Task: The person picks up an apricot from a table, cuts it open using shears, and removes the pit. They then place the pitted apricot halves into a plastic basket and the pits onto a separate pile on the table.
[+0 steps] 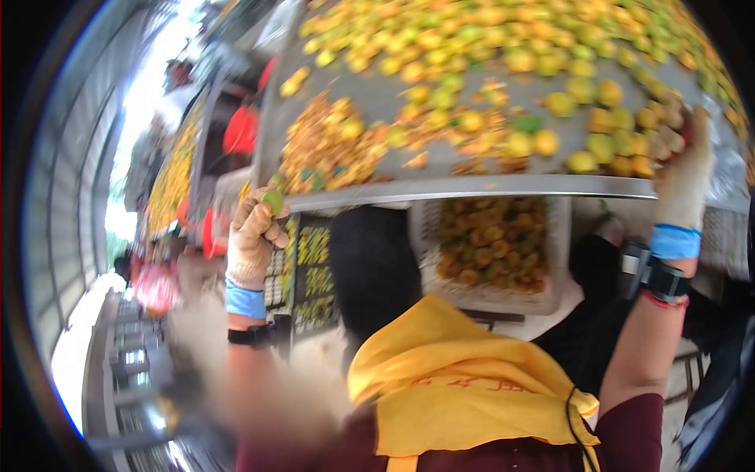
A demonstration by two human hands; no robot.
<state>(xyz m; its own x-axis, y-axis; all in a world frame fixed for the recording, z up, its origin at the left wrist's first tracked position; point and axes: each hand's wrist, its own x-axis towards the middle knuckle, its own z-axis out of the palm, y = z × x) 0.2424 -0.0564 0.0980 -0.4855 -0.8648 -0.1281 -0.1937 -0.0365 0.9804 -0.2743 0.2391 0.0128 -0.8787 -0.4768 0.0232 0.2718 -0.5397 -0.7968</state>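
Note:
My left hand (255,234), in a pale glove with a blue band at the wrist, is at the near left corner of the metal table (472,187). Its fingers are closed on a small green citrus fruit (273,201). At the table's right end, my gloved right hand (683,153) has its fingers curled beside a cluster of yellow-green citrus fruits (613,138). Something dark red shows between those fingers, too blurred to name. A heap of orange peel-like scraps (326,145) lies on the table nearer my left hand.
Many more citrus fruits (503,31) cover the table's far side. Below the near edge stands a white crate (557,252) of brownish-orange fruits. Crates of green fruits (316,267) are lower left. Red containers (240,130) stand left; a clear plastic bag (725,169) lies right.

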